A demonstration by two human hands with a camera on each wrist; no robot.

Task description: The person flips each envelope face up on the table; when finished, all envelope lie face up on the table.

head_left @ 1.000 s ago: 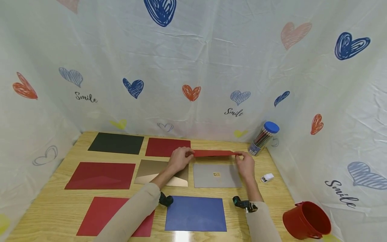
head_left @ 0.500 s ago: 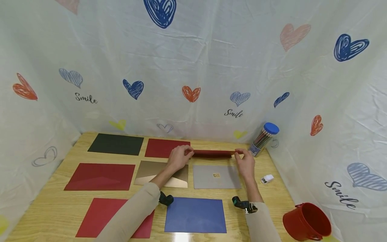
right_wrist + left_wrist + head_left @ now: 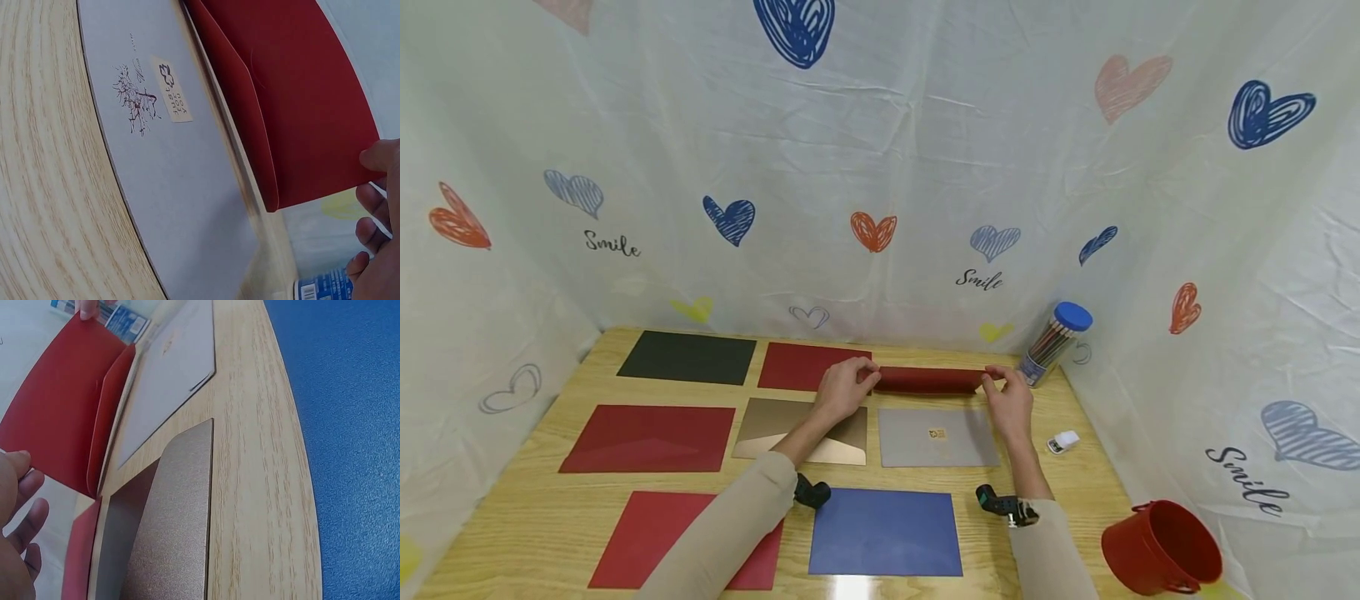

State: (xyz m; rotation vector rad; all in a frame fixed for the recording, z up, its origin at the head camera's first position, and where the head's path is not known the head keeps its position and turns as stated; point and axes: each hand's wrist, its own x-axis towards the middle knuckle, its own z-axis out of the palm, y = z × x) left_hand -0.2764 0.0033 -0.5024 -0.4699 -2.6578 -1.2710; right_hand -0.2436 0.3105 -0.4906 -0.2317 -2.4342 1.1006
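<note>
A red envelope (image 3: 931,381) stands tilted up between my hands at the back of the table, its flap (image 3: 240,94) hanging partly open along the lower edge. With thumb and fingers my left hand (image 3: 844,389) pinches its left end. The right hand (image 3: 1009,403) pinches the other end, thumb on the near face in the right wrist view. Just in front lies a grey envelope (image 3: 902,437) with a small gold print. Beneath my left forearm and hand are a bronze envelope (image 3: 760,425) and a dark red envelope (image 3: 797,367), both partly covered.
Flat on the table (image 3: 535,508) lie a black envelope (image 3: 685,357), a red envelope (image 3: 647,437), a pinkish-red envelope (image 3: 640,533) under my left sleeve, and a blue envelope (image 3: 883,533). At right are a pencil jar (image 3: 1048,346), a small white bottle (image 3: 1063,442) and a red bucket (image 3: 1127,550).
The red envelope has tilted from nearly flat to more upright, so its near face shows. Both hands have kept their pinch and risen slightly at the fingers.
</note>
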